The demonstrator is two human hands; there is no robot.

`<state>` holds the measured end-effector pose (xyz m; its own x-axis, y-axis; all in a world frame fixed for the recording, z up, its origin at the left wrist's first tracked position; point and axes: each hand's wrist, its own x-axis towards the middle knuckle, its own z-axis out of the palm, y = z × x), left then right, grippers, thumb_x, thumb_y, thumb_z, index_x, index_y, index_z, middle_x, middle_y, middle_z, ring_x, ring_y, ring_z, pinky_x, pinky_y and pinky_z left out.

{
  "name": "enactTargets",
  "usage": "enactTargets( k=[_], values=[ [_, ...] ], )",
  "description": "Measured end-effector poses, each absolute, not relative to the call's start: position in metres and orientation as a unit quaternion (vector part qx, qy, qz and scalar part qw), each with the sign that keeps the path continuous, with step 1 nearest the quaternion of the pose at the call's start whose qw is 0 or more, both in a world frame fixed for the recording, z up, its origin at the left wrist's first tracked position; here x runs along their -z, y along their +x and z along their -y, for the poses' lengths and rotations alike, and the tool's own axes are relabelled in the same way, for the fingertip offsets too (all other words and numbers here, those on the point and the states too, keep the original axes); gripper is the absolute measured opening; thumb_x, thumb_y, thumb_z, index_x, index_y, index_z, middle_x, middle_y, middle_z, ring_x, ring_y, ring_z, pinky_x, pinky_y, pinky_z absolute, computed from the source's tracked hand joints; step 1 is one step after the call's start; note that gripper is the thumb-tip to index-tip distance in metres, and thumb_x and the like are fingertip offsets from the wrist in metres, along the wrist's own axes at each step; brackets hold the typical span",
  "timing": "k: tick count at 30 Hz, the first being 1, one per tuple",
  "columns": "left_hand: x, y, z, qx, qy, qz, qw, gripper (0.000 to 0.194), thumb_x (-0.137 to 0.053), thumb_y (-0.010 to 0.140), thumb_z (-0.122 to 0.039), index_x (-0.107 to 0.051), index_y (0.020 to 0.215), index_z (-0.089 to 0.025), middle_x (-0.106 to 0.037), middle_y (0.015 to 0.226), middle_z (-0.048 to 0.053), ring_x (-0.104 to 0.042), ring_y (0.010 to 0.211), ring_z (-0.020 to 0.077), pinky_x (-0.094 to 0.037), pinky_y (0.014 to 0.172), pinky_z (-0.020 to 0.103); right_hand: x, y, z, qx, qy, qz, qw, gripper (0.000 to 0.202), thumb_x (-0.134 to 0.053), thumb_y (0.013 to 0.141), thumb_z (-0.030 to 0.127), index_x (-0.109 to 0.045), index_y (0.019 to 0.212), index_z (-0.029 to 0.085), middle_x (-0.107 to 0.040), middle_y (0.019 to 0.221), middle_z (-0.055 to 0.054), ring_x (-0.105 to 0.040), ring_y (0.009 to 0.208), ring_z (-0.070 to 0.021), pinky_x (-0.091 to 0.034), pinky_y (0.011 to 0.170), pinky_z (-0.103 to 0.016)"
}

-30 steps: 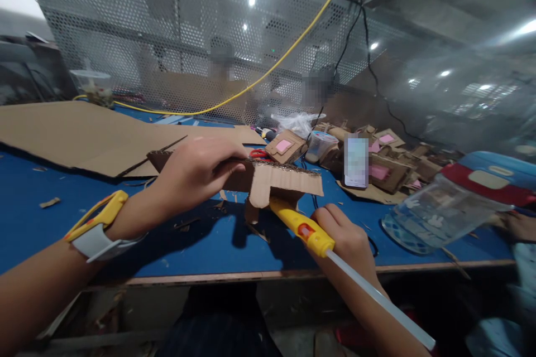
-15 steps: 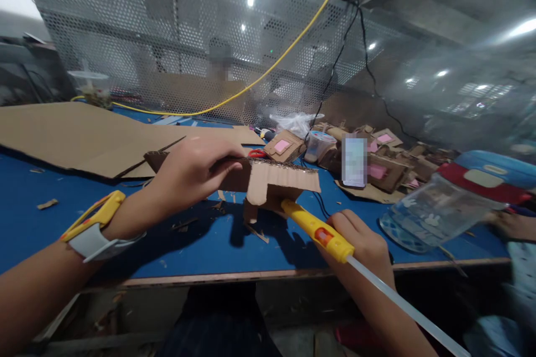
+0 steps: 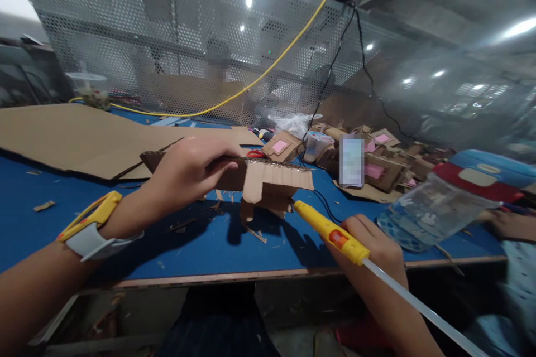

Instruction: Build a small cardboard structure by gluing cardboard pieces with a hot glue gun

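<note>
My left hand grips the top edge of a cardboard piece, which it holds tilted above the blue table. A rounded cardboard tab hangs down its front, and folded cardboard shows beneath. My right hand is closed around a yellow hot glue gun, its fingers partly hidden behind the tool. From the gun's rear end a long translucent glue stick sticks out toward the lower right. The gun's nozzle points at the right end of the cardboard piece, a small distance from it. Red scissor handles lie behind the piece.
Large cardboard sheets cover the table's left side. A clear water jug with a red and blue lid stands at right, near another person's arm. A phone leans by piled cardboard pieces. Scraps litter the blue table.
My right hand has drawn the glue gun right and slightly down, so its nozzle has come away from the cardboard's underside. My left hand keeps its hold on the cardboard.
</note>
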<state>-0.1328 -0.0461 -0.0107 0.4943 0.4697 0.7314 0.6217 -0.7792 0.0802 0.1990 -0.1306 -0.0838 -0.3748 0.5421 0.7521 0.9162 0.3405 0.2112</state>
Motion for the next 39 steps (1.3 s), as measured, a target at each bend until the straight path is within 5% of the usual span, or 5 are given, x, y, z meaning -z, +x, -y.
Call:
enactTargets(
  k=[13,16,21,28,39],
  values=[
    [0.008,-0.132,0.047,0.410,-0.844,0.342,0.048,0.022,-0.055,0.095,-0.033,-0.075,0.096,-0.023,-0.081,0.092,0.003,-0.073,0.085,0.0208,-0.053,0.077,0.030,0.084,0.207,0.130,0.324,-0.484,0.758,0.293,0.013,-0.061,0.094,0.020,-0.056,0.082,0.022,-0.058,0.075,0.000,-0.055,0.055,-0.0143,-0.041,0.050,-0.024],
    [0.005,-0.131,0.045,0.440,-0.812,0.383,0.008,0.021,-0.057,0.090,-0.033,-0.075,0.089,-0.023,-0.081,0.090,0.002,-0.073,0.085,0.0214,-0.055,0.078,0.031,0.081,0.206,0.132,0.308,-0.484,0.744,0.343,0.003,-0.062,0.096,0.022,-0.064,0.094,0.022,-0.068,0.087,-0.004,-0.064,0.065,-0.0162,-0.047,0.055,-0.025],
    [0.005,-0.139,0.031,0.460,-0.764,0.438,-0.117,0.025,-0.063,0.083,-0.043,-0.075,0.082,-0.021,-0.078,0.077,0.003,-0.067,0.067,0.0192,-0.049,0.057,0.028,0.077,0.196,0.139,0.278,-0.443,0.718,0.459,0.009,-0.061,0.097,0.028,-0.067,0.100,0.022,-0.073,0.090,-0.008,-0.071,0.079,-0.0236,-0.057,0.070,-0.033],
    [0.010,-0.146,0.017,0.441,-0.732,0.452,-0.256,0.021,-0.074,0.076,-0.043,-0.076,0.076,-0.023,-0.079,0.077,0.003,-0.069,0.067,0.0195,-0.048,0.053,0.026,0.071,0.165,0.143,0.208,-0.428,0.742,0.472,0.020,-0.061,0.093,0.009,-0.068,0.106,0.023,-0.075,0.103,-0.009,-0.075,0.091,-0.0217,-0.059,0.076,-0.031],
    [0.015,-0.150,0.016,0.402,-0.747,0.468,-0.249,0.030,-0.068,0.085,-0.048,-0.074,0.079,-0.020,-0.078,0.079,0.007,-0.070,0.069,0.0221,-0.053,0.057,0.030,0.074,0.162,0.134,0.236,-0.428,0.729,0.480,0.010,-0.062,0.094,0.015,-0.066,0.099,0.023,-0.074,0.095,-0.007,-0.073,0.085,-0.0198,-0.057,0.073,-0.028]
  ],
)
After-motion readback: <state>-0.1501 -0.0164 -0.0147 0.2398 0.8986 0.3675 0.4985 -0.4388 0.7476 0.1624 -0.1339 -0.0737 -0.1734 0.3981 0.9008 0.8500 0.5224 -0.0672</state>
